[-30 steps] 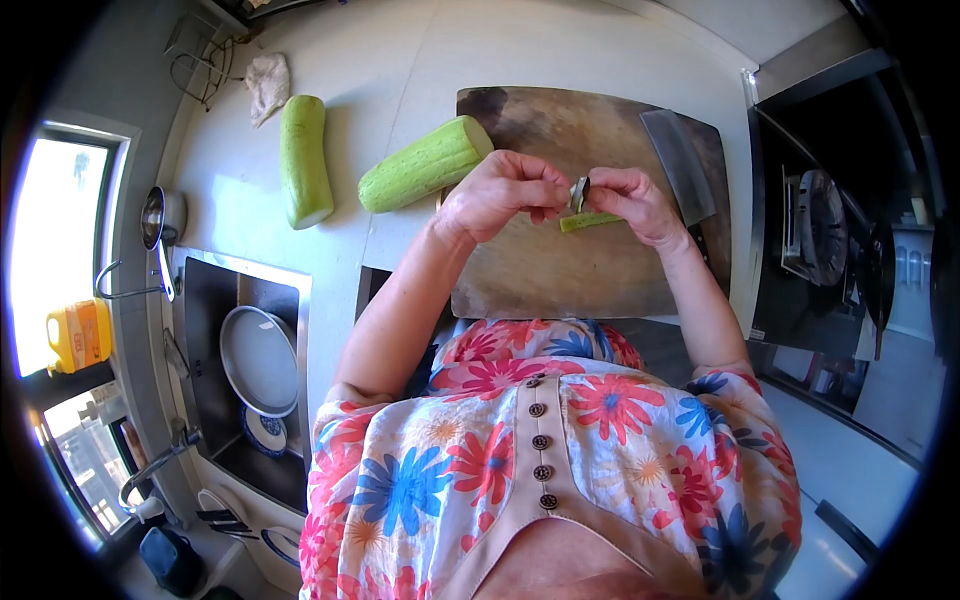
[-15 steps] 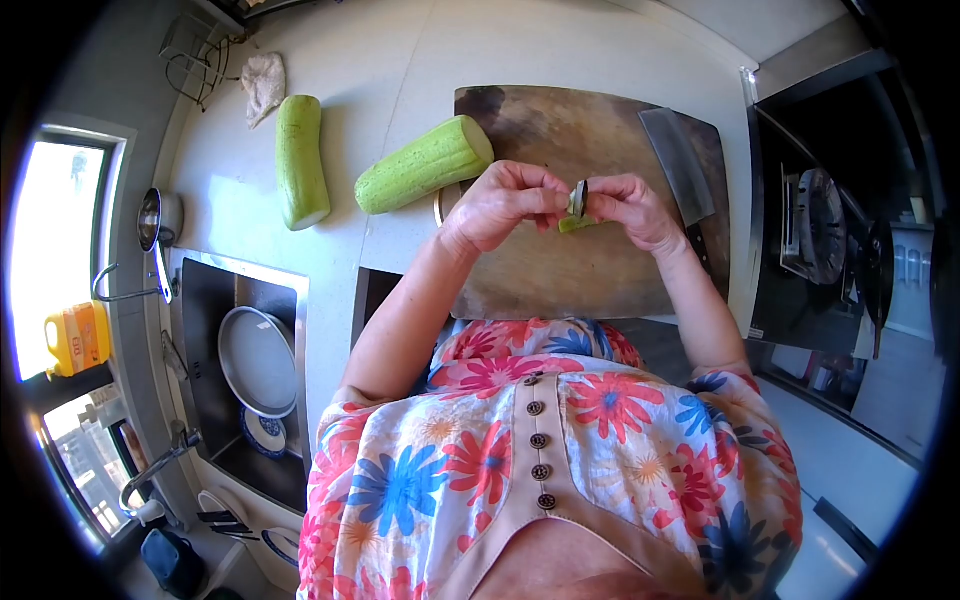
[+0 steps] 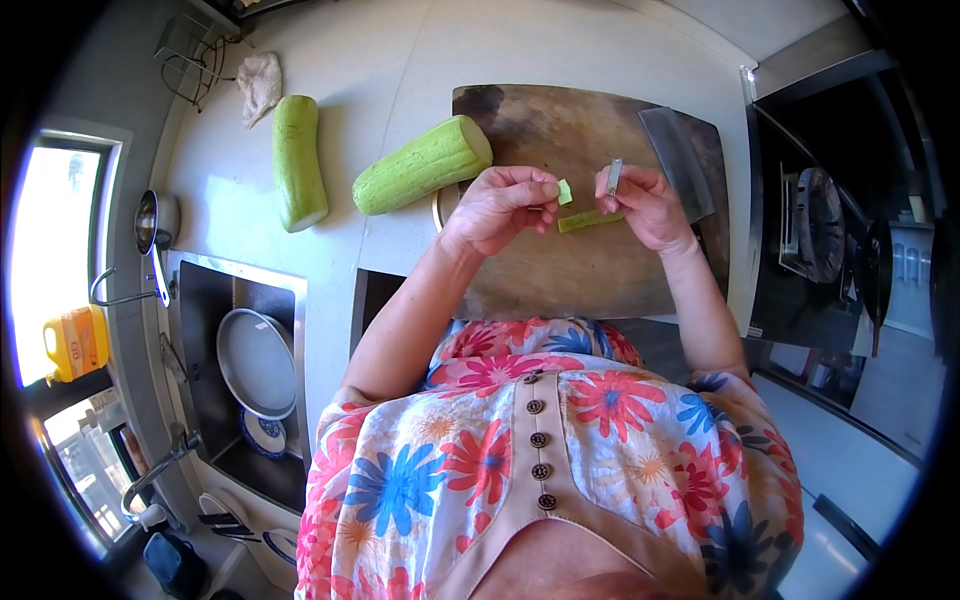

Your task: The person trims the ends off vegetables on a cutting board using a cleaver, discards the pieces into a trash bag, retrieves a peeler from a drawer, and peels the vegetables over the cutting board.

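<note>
Above the wooden cutting board, my left hand pinches a small piece of light green peel between thumb and fingers. My right hand is closed around a small peeler, whose pale metal head sticks up past the fingers. Below and between the hands, a strip of green peel lies on the board. One thick cut piece of green gourd rests partly on the board's left edge, beside my left hand. Right of my right hand lies a cleaver, flat on the board.
A second gourd piece lies on the counter to the left, near a crumpled cloth. The sink at left holds a round metal pan and a small dish. A gas stove stands at right.
My hands have moved apart. The peel piece has come away from the peeler and stays in my left hand; the peeler has shifted right and up with my right hand.
</note>
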The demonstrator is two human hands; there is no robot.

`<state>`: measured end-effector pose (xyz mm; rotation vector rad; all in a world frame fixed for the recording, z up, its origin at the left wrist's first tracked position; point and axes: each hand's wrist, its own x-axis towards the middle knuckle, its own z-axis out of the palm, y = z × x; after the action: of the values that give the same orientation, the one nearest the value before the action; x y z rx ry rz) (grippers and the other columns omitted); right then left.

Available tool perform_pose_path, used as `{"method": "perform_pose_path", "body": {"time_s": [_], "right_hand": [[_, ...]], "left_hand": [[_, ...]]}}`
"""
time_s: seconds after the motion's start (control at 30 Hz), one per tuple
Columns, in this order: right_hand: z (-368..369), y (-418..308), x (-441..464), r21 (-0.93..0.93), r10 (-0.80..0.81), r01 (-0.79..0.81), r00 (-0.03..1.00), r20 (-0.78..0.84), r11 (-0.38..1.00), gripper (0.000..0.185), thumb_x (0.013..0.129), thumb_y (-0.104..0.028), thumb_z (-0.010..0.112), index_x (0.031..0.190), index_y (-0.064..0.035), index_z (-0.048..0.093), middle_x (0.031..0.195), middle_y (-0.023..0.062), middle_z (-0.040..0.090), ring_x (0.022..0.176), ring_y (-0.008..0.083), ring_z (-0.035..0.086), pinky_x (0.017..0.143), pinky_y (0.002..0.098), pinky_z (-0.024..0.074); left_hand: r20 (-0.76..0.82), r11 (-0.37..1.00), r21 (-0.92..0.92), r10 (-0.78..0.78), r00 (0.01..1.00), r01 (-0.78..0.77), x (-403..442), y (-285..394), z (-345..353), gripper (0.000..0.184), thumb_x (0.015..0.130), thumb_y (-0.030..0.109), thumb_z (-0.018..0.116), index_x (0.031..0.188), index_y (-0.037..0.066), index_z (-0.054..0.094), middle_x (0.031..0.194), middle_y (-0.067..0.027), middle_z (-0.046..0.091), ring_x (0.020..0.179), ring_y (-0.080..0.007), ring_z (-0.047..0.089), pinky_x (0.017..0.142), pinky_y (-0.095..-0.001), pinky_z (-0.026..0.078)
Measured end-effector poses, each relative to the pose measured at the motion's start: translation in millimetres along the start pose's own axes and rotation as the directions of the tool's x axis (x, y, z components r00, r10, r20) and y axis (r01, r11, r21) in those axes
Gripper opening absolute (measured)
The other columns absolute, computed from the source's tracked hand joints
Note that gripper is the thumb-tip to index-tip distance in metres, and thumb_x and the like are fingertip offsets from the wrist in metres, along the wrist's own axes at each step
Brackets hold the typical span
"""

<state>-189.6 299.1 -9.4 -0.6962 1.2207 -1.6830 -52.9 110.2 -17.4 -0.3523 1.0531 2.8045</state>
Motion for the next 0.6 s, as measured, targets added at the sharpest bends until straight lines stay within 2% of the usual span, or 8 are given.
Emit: {"method": "perform_pose_path", "body": {"time_s": [0.03,0.13,0.23,0.27,0.37,0.47,0.57,0.6], "right_hand": [[-2,-3,0,-0.022,-0.030,0.030,1.000,-0.008,0.999,0.016,0.090,-0.015,0.060,0.097,-0.0031,0.066,0.087,0.0044,0.062,0.072,0.0099,0.050,0.069,0.0250,0.0404],[-8,0,-3,-0.120,0.015,-0.022,0.998,-0.063,0.992,0.018,0.092,-0.016,0.057,0.096,-0.0006,0.066,0.078,0.0021,0.057,0.071,0.0093,0.048,0.066,0.0237,0.0379],[-10,3,-3,-0.120,0.038,-0.046,0.997,-0.068,0.992,0.019,0.092,-0.016,0.056,0.096,-0.0004,0.066,0.075,0.0010,0.056,0.070,0.0087,0.048,0.064,0.0232,0.0367],[-9,5,-4,-0.111,0.042,-0.050,0.996,-0.074,0.993,0.020,0.092,-0.017,0.055,0.096,-0.0005,0.066,0.074,0.0007,0.055,0.070,0.0084,0.048,0.064,0.0230,0.0364],[-3,8,-5,-0.119,0.069,-0.084,0.990,-0.124,0.989,0.020,0.092,-0.018,0.056,0.096,-0.0013,0.066,0.074,-0.0001,0.055,0.069,0.0081,0.048,0.063,0.0230,0.0360],[7,11,-2,-0.112,0.057,-0.070,0.992,-0.113,0.991,0.019,0.093,-0.018,0.056,0.096,-0.0019,0.066,0.073,-0.0003,0.056,0.069,0.0082,0.049,0.064,0.0234,0.0380],[16,15,1,-0.089,0.083,-0.096,0.988,-0.130,0.991,0.016,0.091,-0.019,0.060,0.092,-0.0050,0.068,0.073,-0.0024,0.058,0.068,0.0054,0.050,0.063,0.0214,0.0409],[23,12,1,-0.097,0.074,-0.086,0.990,-0.116,0.992,0.016,0.092,-0.020,0.060,0.091,-0.0050,0.067,0.074,-0.0034,0.059,0.068,0.0048,0.051,0.063,0.0206,0.0414]], "left_hand": [[-0.029,1.000,0.009,-0.005,1.000,0.005,0,-1,-2,0.013,0.083,0.010,0.067,0.090,0.000,0.065,0.073,-0.0030,0.063,0.061,-0.0115,0.059,0.057,-0.0252,0.048],[-0.141,0.836,0.549,0.095,0.985,-0.002,7,-13,4,0.010,0.083,0.010,0.065,0.086,0.001,0.065,0.076,-0.0060,0.065,0.064,-0.0147,0.061,0.057,-0.0301,0.049],[0.032,0.310,0.927,0.499,0.866,-0.213,5,-22,5,0.009,0.078,0.009,0.066,0.079,0.000,0.063,0.074,-0.0092,0.064,0.063,-0.0184,0.062,0.059,-0.0323,0.050],[0.072,0.171,0.969,0.491,0.868,-0.177,-1,-13,11,0.010,0.075,0.008,0.067,0.079,0.000,0.063,0.076,-0.0119,0.063,0.065,-0.0231,0.063,0.063,-0.0334,0.050],[0.093,0.047,0.991,0.439,0.894,-0.126,-7,-4,15,0.011,0.074,0.008,0.068,0.083,0.001,0.064,0.077,-0.0121,0.062,0.069,-0.0261,0.063,0.064,-0.0333,0.050],[0.137,-0.010,0.989,0.430,0.892,-0.148,-7,-1,13,0.013,0.076,0.006,0.066,0.089,0.002,0.066,0.079,-0.0116,0.062,0.070,-0.0231,0.064,0.064,-0.0316,0.051],[0.185,0.041,0.969,0.525,0.831,-0.242,-24,13,15,0.012,0.079,0.003,0.064,0.091,0.003,0.065,0.080,-0.0099,0.062,0.070,-0.0191,0.063,0.062,-0.0299,0.051],[0.122,0.084,0.976,0.551,0.826,-0.201,-36,26,19,0.013,0.080,0.001,0.063,0.092,0.005,0.065,0.083,-0.0079,0.062,0.071,-0.0157,0.062,0.062,-0.0284,0.051]]}}
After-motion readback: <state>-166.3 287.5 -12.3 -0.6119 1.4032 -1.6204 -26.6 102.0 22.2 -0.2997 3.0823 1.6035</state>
